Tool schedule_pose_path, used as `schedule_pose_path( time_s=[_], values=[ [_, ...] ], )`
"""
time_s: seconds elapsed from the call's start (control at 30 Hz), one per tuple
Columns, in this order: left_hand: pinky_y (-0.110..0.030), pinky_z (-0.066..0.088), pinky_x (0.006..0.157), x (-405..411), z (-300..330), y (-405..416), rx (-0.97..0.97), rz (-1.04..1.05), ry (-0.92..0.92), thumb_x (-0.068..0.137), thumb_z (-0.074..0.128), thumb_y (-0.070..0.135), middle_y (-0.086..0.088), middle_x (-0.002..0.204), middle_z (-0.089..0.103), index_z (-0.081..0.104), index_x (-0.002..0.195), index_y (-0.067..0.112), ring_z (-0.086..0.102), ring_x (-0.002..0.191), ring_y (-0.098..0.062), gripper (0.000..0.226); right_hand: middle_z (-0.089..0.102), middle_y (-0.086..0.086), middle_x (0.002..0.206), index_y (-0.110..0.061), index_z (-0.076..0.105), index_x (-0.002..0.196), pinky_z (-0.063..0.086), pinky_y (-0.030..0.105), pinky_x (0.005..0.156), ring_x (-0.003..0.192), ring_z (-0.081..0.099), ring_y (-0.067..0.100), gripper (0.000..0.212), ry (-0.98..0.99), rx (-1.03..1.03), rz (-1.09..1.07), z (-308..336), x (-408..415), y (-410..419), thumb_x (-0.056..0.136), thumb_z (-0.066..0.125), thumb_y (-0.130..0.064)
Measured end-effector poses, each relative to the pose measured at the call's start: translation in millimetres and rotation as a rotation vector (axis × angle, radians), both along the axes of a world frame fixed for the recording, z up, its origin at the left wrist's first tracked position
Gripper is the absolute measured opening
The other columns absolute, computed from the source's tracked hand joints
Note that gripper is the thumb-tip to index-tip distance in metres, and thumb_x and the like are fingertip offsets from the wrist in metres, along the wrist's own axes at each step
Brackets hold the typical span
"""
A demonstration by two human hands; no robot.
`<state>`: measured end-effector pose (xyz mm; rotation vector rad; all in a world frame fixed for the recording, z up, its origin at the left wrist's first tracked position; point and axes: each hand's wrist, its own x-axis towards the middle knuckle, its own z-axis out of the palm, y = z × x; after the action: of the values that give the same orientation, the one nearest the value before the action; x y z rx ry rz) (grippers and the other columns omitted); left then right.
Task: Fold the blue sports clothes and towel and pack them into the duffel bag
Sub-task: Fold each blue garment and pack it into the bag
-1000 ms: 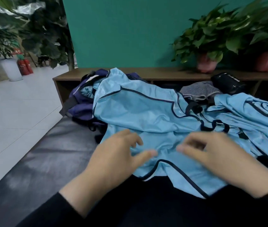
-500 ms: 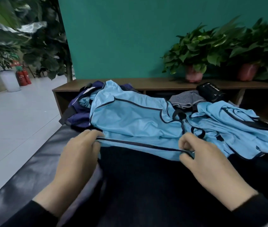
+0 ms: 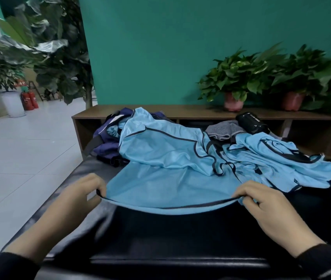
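Both hands pinch the dark hem of the blue shirt (image 3: 172, 172): left hand (image 3: 75, 201) at one corner, right hand (image 3: 265, 205) at the other, fingers curled over it. It lies spread on the black bench (image 3: 39, 215), its far end draped over the purple bag (image 3: 104, 142) at the bench's far left corner.

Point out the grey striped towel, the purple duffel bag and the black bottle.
grey striped towel (image 3: 224, 129), head view, folded top.
purple duffel bag (image 3: 108, 138), head view, side panel.
black bottle (image 3: 251, 123), head view, body.
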<state>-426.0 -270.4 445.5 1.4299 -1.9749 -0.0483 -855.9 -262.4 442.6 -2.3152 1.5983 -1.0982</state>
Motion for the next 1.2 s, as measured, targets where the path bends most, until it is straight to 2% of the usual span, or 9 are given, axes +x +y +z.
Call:
schedule_pose_path(
  time_s=[0.1,0.23,0.37,0.5,0.7,0.83,0.9,1.07,1.2],
  values=[
    [-0.027,0.048,0.083,12,-16,7,0.200,-0.017,-0.142,0.072,0.044,0.034,0.015,0.094,0.064,0.055,0.084,0.044,0.062,0.087,-0.006,0.018,0.065,-0.020,0.102,-0.039,0.067,0.083,0.045,0.021,0.091,0.101,0.062,0.003,0.040,0.150,0.191,0.070,-11,-5,10,0.095,0.059,-0.002],
    [-0.006,0.039,0.089,24,-27,20,0.292,-0.112,-0.132,0.074,0.049,0.040,0.030,0.116,0.062,0.056,0.079,0.040,0.062,0.102,0.006,0.008,0.070,-0.022,0.103,-0.038,0.073,0.086,0.045,0.022,0.095,0.104,0.064,0.003,0.028,0.097,0.300,0.110,-18,-9,26,0.096,0.062,-0.014],
    [-0.014,0.043,0.083,25,-24,33,0.137,-0.036,-0.039,0.081,0.048,0.024,0.025,0.098,0.068,0.062,0.079,0.037,0.061,0.094,0.005,0.019,0.073,-0.026,0.094,-0.034,0.075,0.087,0.048,0.015,0.087,0.096,0.065,-0.005,0.022,-0.189,0.180,-0.062,-17,-6,32,0.099,0.061,-0.022],
    [0.002,0.031,0.084,4,-22,36,-0.003,-0.001,-0.013,0.090,0.051,0.030,0.045,0.095,0.061,0.067,0.099,0.036,0.052,0.090,0.015,0.020,0.070,-0.030,0.100,-0.038,0.071,0.096,0.045,0.006,0.082,0.099,0.063,-0.007,0.020,-0.299,0.062,-0.118,-11,5,29,0.101,0.057,-0.023],
    [-0.026,0.048,0.093,-17,-30,20,0.132,-0.030,-0.030,0.098,0.061,0.036,0.034,0.098,0.065,0.073,0.110,0.039,0.060,0.099,0.004,0.017,0.069,-0.030,0.093,-0.040,0.071,0.096,0.045,0.017,0.077,0.087,0.063,-0.004,0.014,-0.163,0.261,-0.023,-12,34,20,0.100,0.059,-0.034],
    [-0.016,0.042,0.074,-29,-27,13,0.092,0.003,0.038,0.099,0.057,0.040,0.021,0.071,0.067,0.074,0.102,0.038,0.060,0.077,0.001,0.017,0.070,-0.017,0.081,-0.039,0.069,0.088,0.049,0.019,0.071,0.075,0.063,0.003,0.017,-0.124,0.273,-0.036,-12,46,8,0.100,0.058,-0.037],
    [-0.011,0.038,0.067,-36,-26,7,0.057,0.034,0.097,0.099,0.057,0.040,0.012,0.065,0.066,0.074,0.103,0.037,0.060,0.073,-0.003,0.018,0.070,-0.015,0.082,-0.036,0.070,0.090,0.045,0.013,0.069,0.080,0.061,0.000,0.015,-0.147,0.217,-0.058,-9,53,-2,0.100,0.059,-0.035],
    [-0.010,0.037,0.069,-52,-24,-20,-0.075,0.174,0.180,0.094,0.064,0.024,0.015,0.086,0.069,0.072,0.105,0.026,0.058,0.081,0.005,0.013,0.067,-0.016,0.105,-0.023,0.071,0.109,0.050,0.028,0.093,0.099,0.061,0.002,0.015,-0.201,0.083,-0.098,0,69,-50,0.101,0.060,-0.027],
    [-0.023,0.037,0.075,-59,-3,-68,-0.123,0.260,0.184,0.096,0.062,0.023,0.008,0.100,0.066,0.067,0.113,0.023,0.058,0.087,-0.007,0.018,0.065,-0.005,0.128,-0.018,0.064,0.131,0.046,0.038,0.106,0.120,0.057,0.014,0.030,-0.203,0.105,-0.131,9,70,-101,0.103,0.055,-0.024]
  ],
)
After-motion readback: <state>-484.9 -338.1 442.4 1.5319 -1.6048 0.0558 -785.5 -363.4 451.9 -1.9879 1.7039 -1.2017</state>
